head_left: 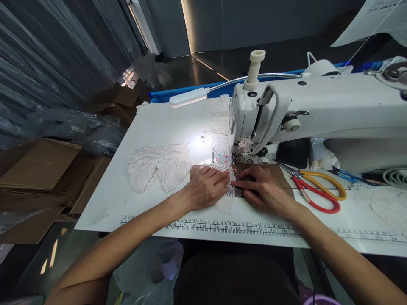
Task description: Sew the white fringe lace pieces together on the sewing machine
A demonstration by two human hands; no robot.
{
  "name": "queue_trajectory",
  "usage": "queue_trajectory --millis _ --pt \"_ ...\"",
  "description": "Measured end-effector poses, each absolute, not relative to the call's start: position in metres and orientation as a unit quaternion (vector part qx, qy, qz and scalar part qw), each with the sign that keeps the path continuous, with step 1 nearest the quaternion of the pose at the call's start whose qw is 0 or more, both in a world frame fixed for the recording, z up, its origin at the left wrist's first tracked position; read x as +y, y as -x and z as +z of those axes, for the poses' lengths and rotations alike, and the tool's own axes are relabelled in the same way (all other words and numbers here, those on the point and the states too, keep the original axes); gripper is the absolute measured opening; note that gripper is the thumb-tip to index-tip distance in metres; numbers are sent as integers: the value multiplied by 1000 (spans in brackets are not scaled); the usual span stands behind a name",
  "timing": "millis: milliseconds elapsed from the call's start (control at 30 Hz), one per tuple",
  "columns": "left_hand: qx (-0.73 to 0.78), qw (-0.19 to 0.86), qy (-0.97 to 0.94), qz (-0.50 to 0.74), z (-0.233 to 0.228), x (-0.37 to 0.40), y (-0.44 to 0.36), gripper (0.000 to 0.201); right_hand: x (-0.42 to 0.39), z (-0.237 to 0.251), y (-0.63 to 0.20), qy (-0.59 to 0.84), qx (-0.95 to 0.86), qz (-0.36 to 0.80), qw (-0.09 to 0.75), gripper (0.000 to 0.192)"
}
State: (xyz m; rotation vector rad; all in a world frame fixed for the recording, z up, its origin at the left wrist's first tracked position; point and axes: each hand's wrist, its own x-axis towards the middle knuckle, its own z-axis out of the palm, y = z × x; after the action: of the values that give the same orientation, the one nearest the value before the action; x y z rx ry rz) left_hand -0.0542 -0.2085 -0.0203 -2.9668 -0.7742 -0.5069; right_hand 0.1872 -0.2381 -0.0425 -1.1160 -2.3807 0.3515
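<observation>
A strip of white lace (226, 204) lies under the presser foot of a white sewing machine (251, 114) and hangs toward me over a brown plate (281, 180). My left hand (208, 186) rests palm down on the lace, its fingers stretched toward the right. On the other side, my right hand (262, 188) lies on the plate, index finger reaching to the lace's edge and the other fingers bent but apart. Bright lamp light falls just left of the needle. Further left, a scalloped lace piece (159, 165) is spread flat.
Scissors with red and orange handles (318, 186) lie right of my right hand, near a dark phone-like object (293, 152). A gooseneck lamp (190, 96) reaches across the back. A printed ruler (229, 226) runs along the front edge. Cardboard boxes (41, 169) stand at left.
</observation>
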Motion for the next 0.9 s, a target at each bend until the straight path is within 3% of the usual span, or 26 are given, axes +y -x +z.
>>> queue_trajectory --millis 400,900 --pt "-245 19 966 -78 -23 -188 50 48 -239 -40 -186 417 -870 131 231 32" --pt "-275 72 959 -16 -10 -173 39 47 -230 -48 -182 437 -854 104 262 35"
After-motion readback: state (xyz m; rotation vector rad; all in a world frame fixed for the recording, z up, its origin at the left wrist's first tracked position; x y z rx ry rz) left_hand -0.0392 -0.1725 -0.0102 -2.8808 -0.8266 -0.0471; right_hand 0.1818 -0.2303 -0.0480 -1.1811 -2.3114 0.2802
